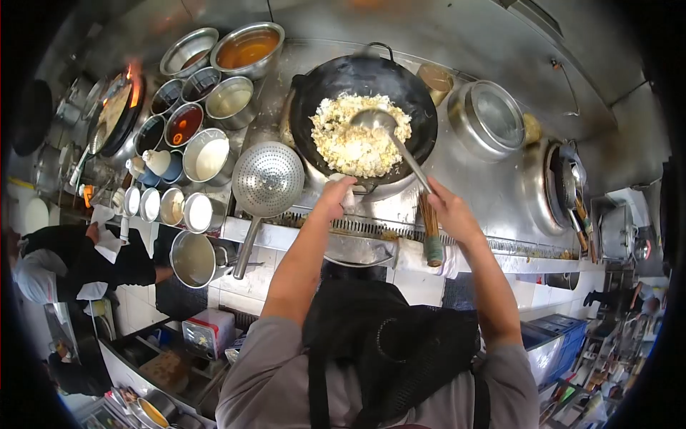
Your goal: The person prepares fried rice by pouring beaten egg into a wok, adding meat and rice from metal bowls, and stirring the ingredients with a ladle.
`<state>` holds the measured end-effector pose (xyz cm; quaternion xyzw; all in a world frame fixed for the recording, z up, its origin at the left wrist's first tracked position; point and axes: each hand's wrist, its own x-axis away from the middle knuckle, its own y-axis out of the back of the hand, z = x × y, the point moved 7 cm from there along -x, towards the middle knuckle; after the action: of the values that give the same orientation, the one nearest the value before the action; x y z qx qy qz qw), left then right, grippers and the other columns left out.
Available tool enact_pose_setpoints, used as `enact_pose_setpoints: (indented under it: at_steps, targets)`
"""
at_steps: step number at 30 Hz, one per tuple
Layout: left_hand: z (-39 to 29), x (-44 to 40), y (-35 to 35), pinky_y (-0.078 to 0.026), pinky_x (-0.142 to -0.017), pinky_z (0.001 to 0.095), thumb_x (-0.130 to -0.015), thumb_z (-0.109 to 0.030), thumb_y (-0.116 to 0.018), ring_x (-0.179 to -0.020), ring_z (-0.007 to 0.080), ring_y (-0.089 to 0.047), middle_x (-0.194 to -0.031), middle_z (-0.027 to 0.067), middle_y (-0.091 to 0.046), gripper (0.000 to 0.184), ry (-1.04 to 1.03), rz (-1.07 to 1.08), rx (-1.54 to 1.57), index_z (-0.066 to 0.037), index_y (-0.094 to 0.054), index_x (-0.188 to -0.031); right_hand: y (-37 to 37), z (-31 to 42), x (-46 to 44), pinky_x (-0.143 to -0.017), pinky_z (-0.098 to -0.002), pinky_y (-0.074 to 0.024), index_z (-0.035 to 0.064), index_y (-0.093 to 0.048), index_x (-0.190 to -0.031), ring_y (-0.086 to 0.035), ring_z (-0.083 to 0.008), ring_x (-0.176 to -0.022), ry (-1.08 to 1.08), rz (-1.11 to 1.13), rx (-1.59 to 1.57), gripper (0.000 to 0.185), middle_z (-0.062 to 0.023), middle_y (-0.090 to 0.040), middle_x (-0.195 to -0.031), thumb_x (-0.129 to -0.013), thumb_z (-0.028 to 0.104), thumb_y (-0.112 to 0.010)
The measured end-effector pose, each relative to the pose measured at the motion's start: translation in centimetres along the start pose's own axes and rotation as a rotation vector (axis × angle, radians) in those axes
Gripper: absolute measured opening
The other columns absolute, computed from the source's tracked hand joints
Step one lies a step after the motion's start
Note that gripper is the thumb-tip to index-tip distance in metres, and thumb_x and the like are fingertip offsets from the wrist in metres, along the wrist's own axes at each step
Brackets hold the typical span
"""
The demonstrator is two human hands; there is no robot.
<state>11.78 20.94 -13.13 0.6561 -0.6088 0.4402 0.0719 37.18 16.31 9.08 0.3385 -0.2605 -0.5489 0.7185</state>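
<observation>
A large black wok (350,76) sits on the range in front of me, holding fried rice (343,139) with white and yellow bits. My left hand (333,199) is closed at the wok's near edge, with a pale cloth (347,181) between it and the metal. In my right hand (451,211) is the handle of a metal ladle (410,157), whose bowl rests in the rice. A bamboo wok brush (431,232) lies just below my right hand. Left of the wok is a large perforated skimmer (268,179), its handle hanging over the counter edge.
Several metal bowls of sauces and seasonings, one with orange liquid (248,51), crowd the left. Flames (131,77) rise beside another wok there. A lidded steel pot (486,118) stands to the right. Another person (78,261) works at the far left.
</observation>
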Motion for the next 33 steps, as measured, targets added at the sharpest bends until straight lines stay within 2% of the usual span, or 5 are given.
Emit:
enact_pose_setpoints:
  at_steps: [5,8,17,26,33]
  targets:
    - [0.5,3.1,-2.1,-0.06,-0.066,0.0381,-0.088,-0.005,-0.056,-0.086,0.0252,-0.065,-0.101,0.0144,-0.062,0.021,-0.085,0.167,0.09,0.0,-0.055,-0.107,2.7,-3.8,4.2,-0.088,-0.0449,-0.0489,0.0088,-0.05,-0.137,-0.058,-0.0463,-0.106,-0.476,-0.037,0.067,0.04,-0.0306,-0.06,-0.113,-0.098,0.019,-0.051]
    - [-1.5,5.1,-4.6,-0.059,-0.066,0.0378,-0.087,-0.004,-0.055,-0.083,0.0245,-0.064,-0.101,0.0128,-0.061,0.018,-0.153,0.062,0.114,0.0,-0.053,-0.105,1.9,-5.0,6.1,-0.084,-0.0445,-0.0501,0.0088,-0.05,-0.137,-0.062,-0.0451,-0.098,0.037,-0.143,0.244,0.04,-0.0293,-0.062,-0.108,-0.099,0.021,-0.051]
    - [1.0,21.1,-8.3,-0.058,-0.071,0.0405,-0.088,-0.008,-0.055,-0.089,0.0246,-0.065,-0.104,0.0148,-0.061,0.022,-0.182,-0.081,0.228,0.001,-0.054,-0.109,9.4,3.8,11.8,-0.087,-0.0378,-0.0489,0.0113,-0.046,-0.142,-0.066,-0.0369,-0.091,-0.149,0.682,0.062,0.045,-0.0232,-0.066,-0.106,-0.099,0.026,-0.05]
    - [14.2,17.9,0.0,-0.056,-0.064,0.0322,-0.088,-0.005,-0.053,-0.082,0.0175,-0.063,-0.104,0.0098,-0.06,0.018,-0.086,0.012,-0.071,-0.004,-0.048,-0.106,-3.7,-4.3,8.3,-0.059,-0.0503,-0.0488,0.0254,-0.048,-0.14,-0.06,-0.0445,-0.061,-0.023,0.142,0.209,0.042,-0.0234,-0.062,-0.071,-0.099,0.029,-0.051]
    - [4.1,15.7,-4.8,-0.054,-0.061,0.036,-0.093,-0.013,-0.055,-0.078,0.0209,-0.063,-0.096,0.0118,-0.063,0.009,-0.22,-0.046,0.15,-0.005,-0.056,-0.096,3.1,1.4,9.3,-0.064,-0.0335,-0.0494,0.017,-0.042,-0.145,-0.06,-0.0185,-0.063,-0.114,0.437,-0.083,0.046,-0.0143,-0.066,-0.077,-0.101,0.03,-0.047]
